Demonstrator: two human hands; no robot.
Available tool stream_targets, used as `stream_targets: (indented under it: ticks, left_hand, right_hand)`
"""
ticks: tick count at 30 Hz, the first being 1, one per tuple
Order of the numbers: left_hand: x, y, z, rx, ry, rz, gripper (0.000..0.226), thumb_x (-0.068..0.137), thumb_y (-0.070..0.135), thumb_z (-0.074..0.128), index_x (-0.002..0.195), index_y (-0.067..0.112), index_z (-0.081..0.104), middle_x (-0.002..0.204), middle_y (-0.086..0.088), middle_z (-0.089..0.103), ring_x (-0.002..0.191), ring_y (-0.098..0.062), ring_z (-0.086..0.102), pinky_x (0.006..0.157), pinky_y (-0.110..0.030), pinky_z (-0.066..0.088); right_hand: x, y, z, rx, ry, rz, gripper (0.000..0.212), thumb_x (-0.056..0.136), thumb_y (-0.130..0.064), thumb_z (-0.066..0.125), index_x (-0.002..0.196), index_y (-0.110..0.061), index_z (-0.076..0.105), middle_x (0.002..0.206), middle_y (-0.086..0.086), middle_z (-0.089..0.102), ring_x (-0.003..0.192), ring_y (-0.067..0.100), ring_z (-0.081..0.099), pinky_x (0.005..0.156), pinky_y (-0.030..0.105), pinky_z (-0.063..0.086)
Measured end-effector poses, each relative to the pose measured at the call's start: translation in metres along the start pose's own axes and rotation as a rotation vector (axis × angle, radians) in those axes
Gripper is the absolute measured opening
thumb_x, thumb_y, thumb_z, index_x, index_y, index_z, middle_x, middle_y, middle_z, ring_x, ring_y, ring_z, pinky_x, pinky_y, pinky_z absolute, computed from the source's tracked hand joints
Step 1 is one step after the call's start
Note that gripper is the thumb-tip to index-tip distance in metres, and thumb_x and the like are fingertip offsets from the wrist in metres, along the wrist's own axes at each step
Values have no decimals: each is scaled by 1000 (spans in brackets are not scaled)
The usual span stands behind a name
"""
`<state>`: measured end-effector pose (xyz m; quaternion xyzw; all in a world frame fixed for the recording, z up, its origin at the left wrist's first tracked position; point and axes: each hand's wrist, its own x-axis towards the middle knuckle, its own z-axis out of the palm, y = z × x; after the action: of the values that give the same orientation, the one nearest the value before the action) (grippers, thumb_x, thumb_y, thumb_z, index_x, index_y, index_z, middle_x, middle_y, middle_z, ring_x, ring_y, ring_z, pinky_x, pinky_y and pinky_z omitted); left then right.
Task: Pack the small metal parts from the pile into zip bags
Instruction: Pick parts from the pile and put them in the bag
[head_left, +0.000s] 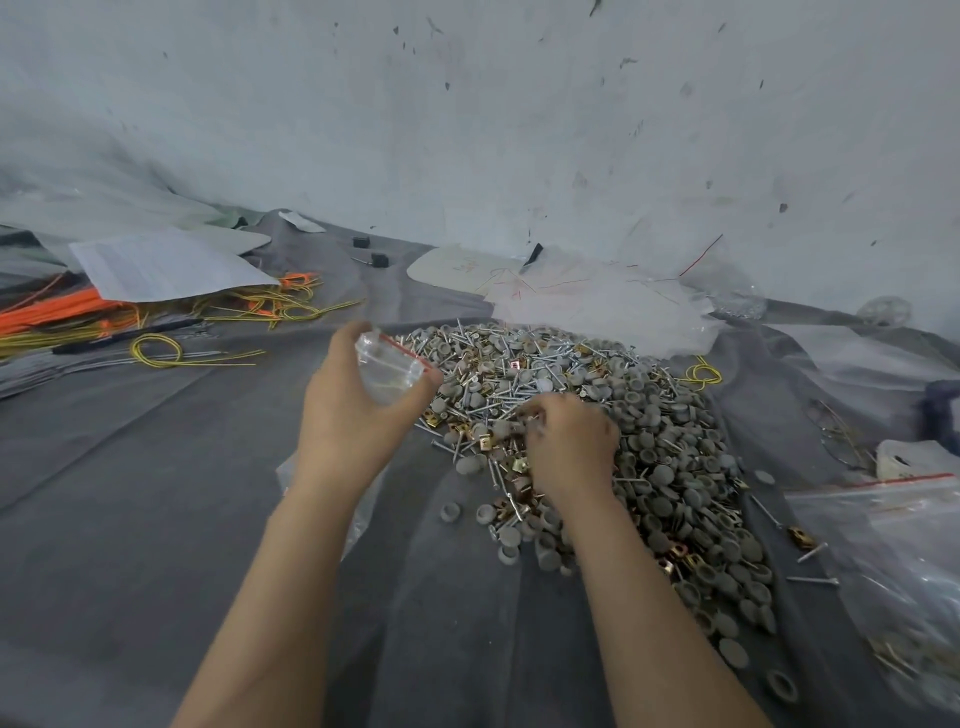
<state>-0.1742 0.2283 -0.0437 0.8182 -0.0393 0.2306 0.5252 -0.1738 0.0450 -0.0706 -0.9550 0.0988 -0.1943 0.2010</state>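
Head view: left hand (353, 410) has its grip closed round a small clear zip bag (392, 371), red-strip mouth up, held just left of the pile (649, 415). The bag looks near empty. Right hand (569, 441) is down in the pile, fingers curled among screws and caps; can't tell if that grip has anything. Filled bags (893, 561) lie far right on the grey sheet (156, 493). My read: a few bags done, bulk of the pile unpacked, this bag barely begun.
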Motion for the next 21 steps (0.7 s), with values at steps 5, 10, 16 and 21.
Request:
stream_targets:
  ticks: [5, 10, 16, 21]
  left_hand:
    - [-2, -2, 16, -16, -18, 16, 75, 74, 45, 76, 136, 25, 39, 116, 9, 49, 107, -9, 44, 85, -24, 33]
    - [-12, -8, 33, 26, -58, 55, 83, 74, 47, 74, 142, 21, 35, 138, -2, 50, 127, -21, 44, 100, -36, 40]
    - [-21, -19, 43, 19, -132, 88, 86, 72, 41, 78, 143, 22, 33, 138, -1, 50, 126, -18, 45, 102, -32, 37]
    - [-24, -20, 51, 87, -182, 141, 90, 72, 44, 77, 145, 19, 31, 143, 0, 46, 131, -19, 41, 107, -41, 36]
  right_hand:
    - [12, 27, -23, 91, 26, 159, 26, 95, -18, 53, 120, -22, 59, 117, 1, 62, 105, 24, 58, 100, 47, 41]
    - [5, 25, -29, 223, 72, 47, 19, 93, -14, 56, 109, -16, 65, 102, 0, 66, 74, 9, 54, 74, 22, 51]
    - [-14, -6, -14, -217, -284, -27, 36, 88, -46, 61, 115, -23, 63, 123, 3, 53, 119, 26, 46, 104, 47, 34]
    - [-18, -16, -2, -277, -269, -3, 28, 92, -22, 53, 119, -17, 53, 133, 9, 42, 128, 33, 32, 106, 53, 23]
